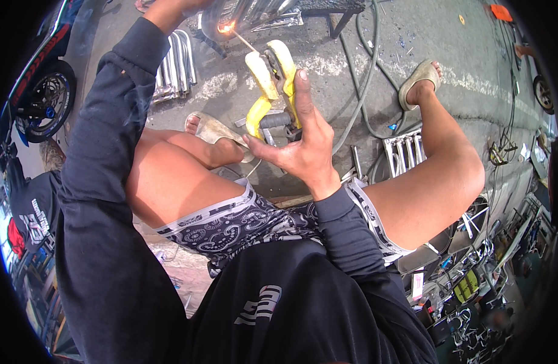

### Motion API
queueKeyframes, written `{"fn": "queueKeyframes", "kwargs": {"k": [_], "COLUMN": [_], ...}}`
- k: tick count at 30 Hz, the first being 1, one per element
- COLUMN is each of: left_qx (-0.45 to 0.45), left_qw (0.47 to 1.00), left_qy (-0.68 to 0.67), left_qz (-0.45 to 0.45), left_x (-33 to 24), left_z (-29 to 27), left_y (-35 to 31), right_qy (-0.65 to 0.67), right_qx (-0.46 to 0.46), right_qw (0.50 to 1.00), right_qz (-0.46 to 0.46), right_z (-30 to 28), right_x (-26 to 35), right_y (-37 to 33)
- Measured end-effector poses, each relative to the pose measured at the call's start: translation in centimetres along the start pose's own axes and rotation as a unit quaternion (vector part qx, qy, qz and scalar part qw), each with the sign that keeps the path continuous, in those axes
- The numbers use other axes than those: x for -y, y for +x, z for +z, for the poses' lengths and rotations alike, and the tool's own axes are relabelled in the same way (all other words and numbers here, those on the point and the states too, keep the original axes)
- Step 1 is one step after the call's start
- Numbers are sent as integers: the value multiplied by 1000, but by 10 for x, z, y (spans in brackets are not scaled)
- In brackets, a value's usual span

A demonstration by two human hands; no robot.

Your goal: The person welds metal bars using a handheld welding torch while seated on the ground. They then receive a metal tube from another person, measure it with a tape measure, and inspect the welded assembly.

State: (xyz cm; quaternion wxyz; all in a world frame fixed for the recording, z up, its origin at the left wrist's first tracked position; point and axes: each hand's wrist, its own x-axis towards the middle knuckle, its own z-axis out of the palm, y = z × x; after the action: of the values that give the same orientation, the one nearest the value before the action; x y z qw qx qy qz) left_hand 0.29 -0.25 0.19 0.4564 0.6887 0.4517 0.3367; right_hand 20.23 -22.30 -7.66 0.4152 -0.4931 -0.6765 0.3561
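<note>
My right hand grips a welding electrode holder wrapped in yellow, thumb on its near side and a finger along the right. A thin welding rod slants up and left from its jaws. At the rod's tip burns a bright orange arc with smoke, against shiny bent metal tubes. My left hand reaches to the top edge beside these tubes; the frame cuts off its fingers, so its grip cannot be made out.
A dark metal stand stands behind the work. More bent tubes lie at the left, and others by my right leg. Grey cables loop over the floor. A motorcycle wheel is far left; cluttered metal parts lie lower right.
</note>
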Motion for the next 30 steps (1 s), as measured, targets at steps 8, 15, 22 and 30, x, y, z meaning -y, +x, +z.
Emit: {"fn": "queueKeyframes", "kwargs": {"k": [8, 15, 22, 30], "left_qx": [21, -7, 16, 10], "left_qw": [994, 995, 998, 1000], "left_qy": [-94, -100, -58, -5], "left_qz": [-40, -12, 5, -3], "left_x": [9, 3, -11, -12], "left_z": [-3, 7, 10, 6], "left_y": [7, 7, 4, 2], "right_qy": [-8, -11, -12, 32], "right_qx": [1, 10, 3, -47], "right_qw": [1000, 1000, 1000, 997], "right_qz": [3, 12, 10, -46], "right_z": [1, 1, 1, 3], "right_x": [0, -1, -2, -6], "right_y": [0, 1, 1, 4]}}
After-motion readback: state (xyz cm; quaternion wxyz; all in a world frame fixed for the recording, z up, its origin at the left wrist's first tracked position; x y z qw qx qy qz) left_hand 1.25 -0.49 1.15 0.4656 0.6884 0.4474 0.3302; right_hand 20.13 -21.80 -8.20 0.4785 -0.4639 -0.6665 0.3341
